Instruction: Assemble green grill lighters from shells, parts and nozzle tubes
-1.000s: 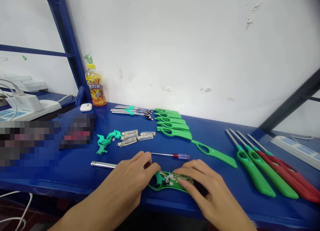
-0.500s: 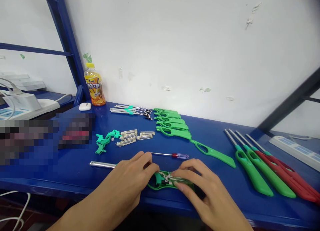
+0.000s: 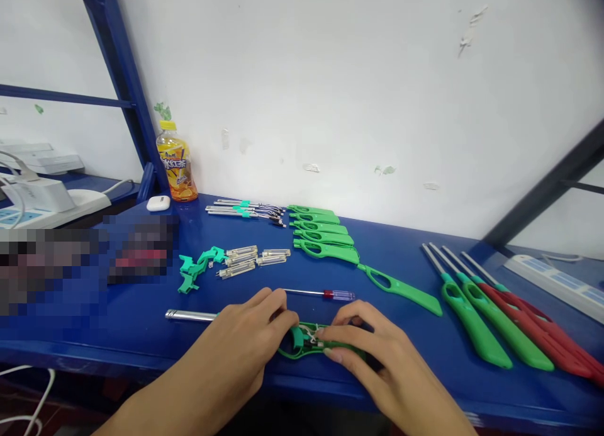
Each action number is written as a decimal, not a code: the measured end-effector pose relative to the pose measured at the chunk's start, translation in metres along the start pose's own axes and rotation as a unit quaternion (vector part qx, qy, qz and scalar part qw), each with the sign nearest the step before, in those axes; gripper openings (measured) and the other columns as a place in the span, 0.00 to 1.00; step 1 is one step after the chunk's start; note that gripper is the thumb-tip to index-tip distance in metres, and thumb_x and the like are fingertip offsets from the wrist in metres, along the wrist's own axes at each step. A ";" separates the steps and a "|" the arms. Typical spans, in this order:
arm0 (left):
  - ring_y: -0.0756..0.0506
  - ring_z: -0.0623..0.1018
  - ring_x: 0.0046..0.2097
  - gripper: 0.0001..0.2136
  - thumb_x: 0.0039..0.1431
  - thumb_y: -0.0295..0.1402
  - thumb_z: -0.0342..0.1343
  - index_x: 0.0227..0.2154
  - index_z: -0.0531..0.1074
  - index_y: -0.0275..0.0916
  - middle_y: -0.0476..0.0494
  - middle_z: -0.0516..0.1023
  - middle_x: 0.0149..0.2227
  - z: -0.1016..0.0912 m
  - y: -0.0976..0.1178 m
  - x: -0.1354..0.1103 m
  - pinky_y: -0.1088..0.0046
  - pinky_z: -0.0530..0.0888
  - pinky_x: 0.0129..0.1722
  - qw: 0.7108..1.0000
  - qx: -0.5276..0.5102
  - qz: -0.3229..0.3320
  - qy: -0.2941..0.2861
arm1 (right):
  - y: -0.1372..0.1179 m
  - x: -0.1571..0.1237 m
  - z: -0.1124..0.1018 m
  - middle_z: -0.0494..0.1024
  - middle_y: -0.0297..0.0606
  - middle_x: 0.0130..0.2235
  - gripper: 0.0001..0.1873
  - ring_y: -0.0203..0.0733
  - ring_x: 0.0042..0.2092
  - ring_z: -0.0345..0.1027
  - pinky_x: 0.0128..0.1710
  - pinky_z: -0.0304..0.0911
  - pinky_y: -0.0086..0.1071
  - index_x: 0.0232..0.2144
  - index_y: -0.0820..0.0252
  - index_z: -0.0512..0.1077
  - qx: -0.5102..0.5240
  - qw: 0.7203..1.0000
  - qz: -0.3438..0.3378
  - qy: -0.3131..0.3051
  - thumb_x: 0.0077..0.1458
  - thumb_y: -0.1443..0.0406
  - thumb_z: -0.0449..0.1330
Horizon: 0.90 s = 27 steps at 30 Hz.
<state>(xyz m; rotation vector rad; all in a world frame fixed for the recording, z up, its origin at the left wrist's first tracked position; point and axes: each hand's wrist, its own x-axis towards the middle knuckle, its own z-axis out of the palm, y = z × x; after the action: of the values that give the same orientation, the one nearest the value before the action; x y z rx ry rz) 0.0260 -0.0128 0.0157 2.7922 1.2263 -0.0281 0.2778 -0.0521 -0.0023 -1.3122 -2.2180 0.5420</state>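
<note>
Near the front edge of the table lies an opened green lighter casing [image 3: 302, 355], with a teal trigger [image 3: 297, 337], thin wires and small parts showing inside. Its metal tube [image 3: 191, 316] sticks out to the left, past my wrist. My left hand [image 3: 257, 329] is closed on the casing at the trigger, thumb and fingers bent over it. With bent fingers, my right hand [image 3: 372, 341] pinches at the inner parts in the handle half. Those fingers cover most of that half. Just behind both hands lies a screwdriver [image 3: 338, 295] with a clear purple and red handle.
Teal triggers [image 3: 189, 282], clear fuel tanks [image 3: 240, 260], metal tubes with wires [image 3: 236, 209] and green casing halves [image 3: 325, 236] lie further back. Assembled lighters [image 3: 476, 323] rest at the right, before a power strip [image 3: 557, 285]. A drink bottle [image 3: 177, 165] stands back left.
My right fingers have moved slightly left and now cover the clear tank that showed in the handle. My left hand keeps its hold. The whole view has shifted slightly.
</note>
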 end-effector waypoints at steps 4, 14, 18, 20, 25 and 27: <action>0.34 0.78 0.54 0.32 0.53 0.10 0.47 0.57 0.74 0.42 0.37 0.76 0.55 0.002 -0.001 0.002 0.60 0.83 0.38 1.000 0.027 0.004 -0.012 | 0.004 -0.003 -0.003 0.79 0.33 0.53 0.11 0.42 0.55 0.76 0.55 0.71 0.34 0.51 0.38 0.81 0.013 1.000 -0.009 0.027 0.74 0.59 0.59; 0.41 0.80 0.50 0.30 0.63 0.11 0.46 0.60 0.69 0.49 0.44 0.79 0.51 0.018 -0.013 -0.005 0.69 0.76 0.42 0.989 -0.061 0.039 0.132 | 0.104 -0.023 -0.042 0.82 0.42 0.61 0.24 0.60 0.62 0.77 0.62 0.72 0.57 0.55 0.49 0.82 -0.184 0.942 0.085 0.268 0.73 0.49 0.52; 0.43 0.80 0.45 0.21 0.70 0.17 0.47 0.56 0.71 0.49 0.47 0.80 0.47 0.013 -0.015 -0.006 0.71 0.72 0.39 0.985 -0.084 0.045 0.146 | 0.110 -0.022 -0.036 0.79 0.40 0.65 0.26 0.58 0.66 0.73 0.66 0.69 0.56 0.61 0.48 0.78 -0.181 0.951 0.082 0.239 0.73 0.47 0.52; 0.42 0.80 0.46 0.19 0.71 0.18 0.48 0.55 0.71 0.48 0.48 0.80 0.47 0.007 -0.013 -0.007 0.70 0.71 0.38 0.986 -0.088 0.050 0.135 | 0.114 -0.022 -0.033 0.78 0.42 0.66 0.31 0.59 0.65 0.73 0.65 0.69 0.58 0.66 0.50 0.73 -0.185 0.953 0.088 0.223 0.71 0.44 0.53; 0.42 0.81 0.46 0.18 0.74 0.21 0.48 0.58 0.69 0.50 0.50 0.81 0.48 -0.009 -0.013 -0.015 0.68 0.70 0.38 0.983 -0.099 0.069 0.136 | 0.129 -0.024 -0.033 0.83 0.43 0.60 0.30 0.60 0.60 0.78 0.61 0.72 0.58 0.61 0.51 0.77 -0.206 0.948 0.078 0.229 0.71 0.43 0.52; 0.42 0.81 0.47 0.16 0.77 0.25 0.47 0.59 0.69 0.50 0.49 0.81 0.49 -0.013 -0.018 -0.018 0.67 0.71 0.39 0.979 -0.102 0.065 0.163 | 0.130 -0.025 -0.035 0.85 0.42 0.56 0.29 0.60 0.58 0.79 0.60 0.73 0.59 0.55 0.49 0.81 -0.215 0.949 0.067 0.221 0.71 0.43 0.51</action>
<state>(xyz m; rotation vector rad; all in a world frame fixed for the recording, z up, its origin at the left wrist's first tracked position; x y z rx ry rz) 0.0002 -0.0124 0.0284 2.7594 1.0268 0.5521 0.3985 -0.0116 -0.0538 -1.6175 -1.9320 -0.2011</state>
